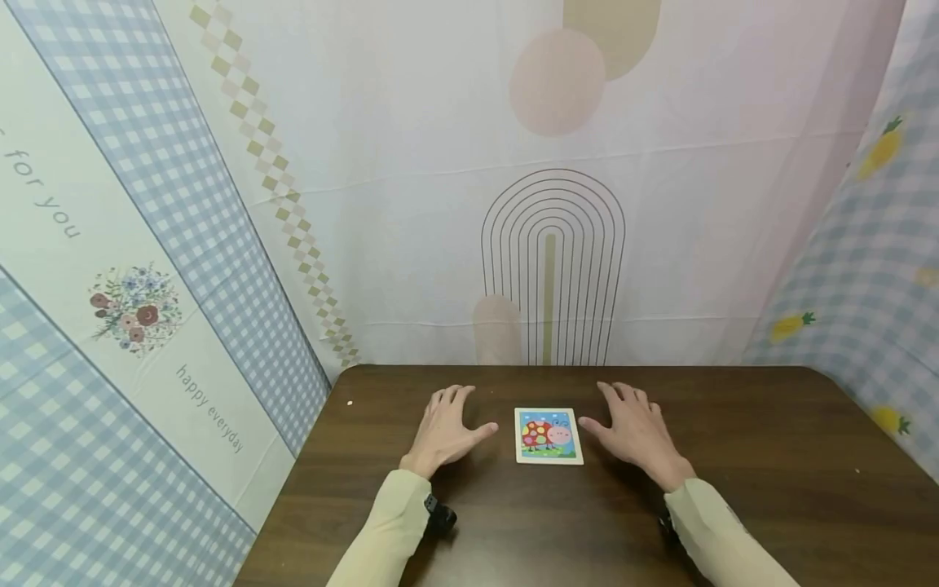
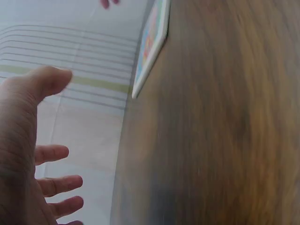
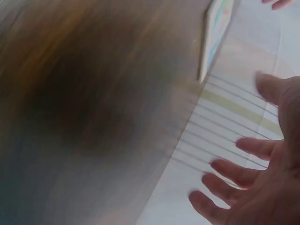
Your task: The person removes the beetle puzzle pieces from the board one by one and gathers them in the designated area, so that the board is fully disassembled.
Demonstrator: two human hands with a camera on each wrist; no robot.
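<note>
On the dark wooden table lies a flat, white-edged picture board (image 1: pixel 548 437) showing a red spotted ladybug with a pink face on a blue and green ground. My left hand (image 1: pixel 443 430) is to the left of it, thumb spread toward the board and holding nothing. To its right, my right hand (image 1: pixel 637 430) has its thumb close to the board's right edge, also with nothing in its grasp. The left wrist view shows the board (image 2: pixel 151 44) edge-on past the spread fingers (image 2: pixel 60 185). In the right wrist view, the board (image 3: pixel 216 33) appears at the top.
The brown table (image 1: pixel 557 530) reaches back to a hanging white cloth (image 1: pixel 411 244) with printed arches. Blue checked cloths hang at the left (image 1: pixel 242 236) and right (image 1: pixel 844 383). A small white speck (image 1: pixel 350 403) lies near the table's left edge.
</note>
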